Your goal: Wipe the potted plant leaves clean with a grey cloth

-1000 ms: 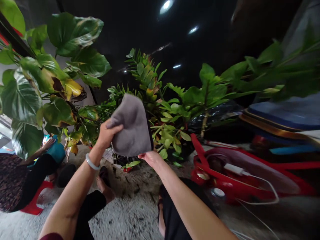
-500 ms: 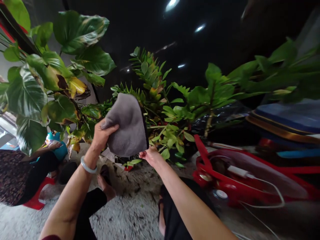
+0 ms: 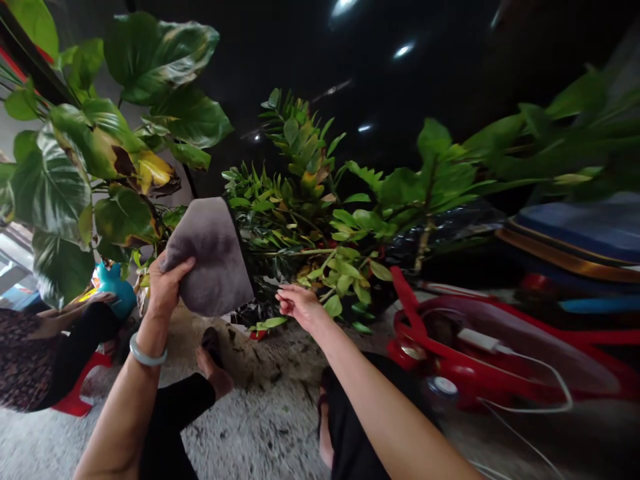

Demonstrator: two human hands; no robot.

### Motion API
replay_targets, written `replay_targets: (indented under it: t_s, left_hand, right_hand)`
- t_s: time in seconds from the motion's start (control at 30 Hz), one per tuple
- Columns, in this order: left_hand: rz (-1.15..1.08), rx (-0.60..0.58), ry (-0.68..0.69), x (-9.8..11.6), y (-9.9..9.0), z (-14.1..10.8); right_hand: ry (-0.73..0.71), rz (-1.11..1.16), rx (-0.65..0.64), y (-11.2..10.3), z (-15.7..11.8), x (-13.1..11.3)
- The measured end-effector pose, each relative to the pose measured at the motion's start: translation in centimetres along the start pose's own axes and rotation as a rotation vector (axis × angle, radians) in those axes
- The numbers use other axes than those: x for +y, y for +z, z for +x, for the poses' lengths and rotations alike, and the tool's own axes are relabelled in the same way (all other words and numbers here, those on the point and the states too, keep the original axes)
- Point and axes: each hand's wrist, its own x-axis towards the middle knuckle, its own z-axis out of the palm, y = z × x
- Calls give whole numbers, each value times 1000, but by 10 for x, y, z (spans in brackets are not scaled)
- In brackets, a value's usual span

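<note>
A grey, soft-looking piece of fabric [image 3: 213, 260] with a darker right edge is held up left of centre. My left hand [image 3: 167, 280] grips its lower left side, thumb lying across the face. A pale bangle [image 3: 147, 352] circles the left wrist. To the right of the fabric and apart from it, my right hand [image 3: 301, 308] is closed with thumb and fingers pinched together. Whatever lies in that pinch, if anything, is too small to make out. Green leafy plants [image 3: 345, 267] stand just behind both hands.
Large leaves [image 3: 125, 133] hang at the left. Another person [image 3: 45, 353] sits there on a red stool [image 3: 83, 393]. A red bag [image 3: 465, 373] with a white charger [image 3: 477, 341] and cable lies at the right. Dark debris is scattered over the grey floor [image 3: 265, 413].
My left hand has moved left and slightly down with the fabric. My right hand, earlier at the fabric's lower right corner, is now apart from it and has barely shifted.
</note>
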Motion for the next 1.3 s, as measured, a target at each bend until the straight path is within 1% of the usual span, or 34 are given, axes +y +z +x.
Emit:
replay_targets:
  t_s: [0.03,0.07,0.13,0.17,0.2,0.23,0.27,0.3,0.33,0.4,0.43,0.47,0.5,0.53,0.6,0.63,0.7,0.73,0.77,0.8,0.83,0.87,0.9,0.97,1.0,1.03,1.07,1.1,1.17,1.23,1.27,1.3]
  left_hand:
    - [20,9,-25,-11,-1,-3]
    - [61,-15,-69,-23,-4,-10]
    - [169,-142,-180,-43,-13,-30]
    - [212,-229,-236,-48,-20,-40]
    - [239,-307,-282,-48,-28,-49]
    - [248,-359,-312,-43,-36,-55]
    - [240,-372,-319,-34,-44,-56]
    - [218,-339,-301,-23,-50,-54]
    - [187,-267,-257,-10,-55,-47]
    - [109,-68,-116,9,-58,-24]
    - [69,24,-41,13,-57,-11]
    - [37,98,21,13,-53,2]
    - [24,147,61,8,-49,12]
    - [33,174,73,-1,-45,18]
    - [102,173,16,-27,-40,17]
    - [147,148,-39,-40,-40,9]
    - [197,49,-164,-59,-47,-14]
    - [205,-14,-227,-63,-52,-27]
    - [207,-75,-279,-62,-58,-39]
    - [203,-116,-308,-57,-64,-47]
    - [194,-130,-307,-48,-68,-51]
    - [181,-110,-271,-38,-70,-50]
    - [165,-63,-204,-27,-69,-46]
    - [119,74,-24,-10,-62,-27]
    - [98,132,55,-8,-56,-15]
    - [82,172,109,-9,-49,-3]
    - [80,192,124,-15,-43,6]
    - [89,192,100,-25,-38,12]
    - [133,145,-23,-52,-32,10]
    - [173,61,-174,-75,-34,-7]
    - [183,9,-244,-82,-38,-19]
    - [186,-41,-307,-84,-42,-31]
  right_hand:
    - [2,-2,2,1,0,0]
    - [3,-4,4,2,-1,1]
    - [7,-8,6,1,-1,1]
    - [9,-10,7,0,-1,1]
    - [10,-13,7,-1,-1,1]
    - [10,-15,7,-3,-1,1]
    - [9,-16,7,-4,-1,0]
    - [7,-17,6,-5,0,0]
    - [5,-19,7,-5,0,0]
    - [4,-23,8,-3,1,1]
    - [5,-27,9,-1,2,2]
    - [6,-31,11,2,3,4]
    - [7,-34,12,5,3,6]
    - [8,-35,13,7,3,8]
    - [8,-36,13,11,3,10]
    - [8,-36,13,11,2,11]
    - [8,-33,15,9,2,10]
    - [7,-31,17,7,2,9]
    - [7,-30,19,4,2,8]
    - [6,-29,22,2,3,7]
    - [5,-29,25,0,4,6]
    - [5,-30,27,-2,5,5]
    - [5,-33,30,-2,6,5]
    - [10,-42,32,-1,8,6]
    - [14,-48,31,0,8,8]
    - [17,-54,30,2,9,9]
    - [20,-59,29,4,9,11]
    - [22,-64,29,5,9,12]
    - [24,-71,32,6,7,14]
    - [23,-77,37,3,6,14]
    - [21,-79,39,1,6,13]
    - [18,-81,40,-1,5,12]
